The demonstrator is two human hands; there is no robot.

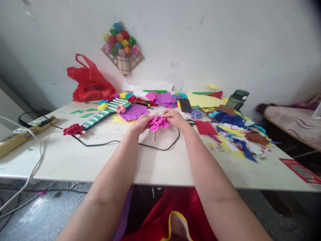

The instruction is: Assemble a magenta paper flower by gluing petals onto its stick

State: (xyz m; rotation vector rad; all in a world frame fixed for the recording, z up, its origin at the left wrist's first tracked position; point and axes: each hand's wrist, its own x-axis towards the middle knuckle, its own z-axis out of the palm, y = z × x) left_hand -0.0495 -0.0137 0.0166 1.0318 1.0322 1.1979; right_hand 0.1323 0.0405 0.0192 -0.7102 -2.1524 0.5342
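A magenta paper flower is held up over the middle of the white table, its petals spread and pointing down toward me. My left hand grips its left side with the fingers closed. On the right side, my right hand pinches the flower's upper edge. A pale stick-like piece hangs below the petals. Left of the hands, purple paper sheets lie beside a green and white striped strip with several paper flowers along it. Beyond my right hand is a dark phone.
Colored paper scraps heap at the right, near a dark bottle. A black cable runs across the table below my hands. A red plastic bag stands at the back left, and a power strip sits at the left edge.
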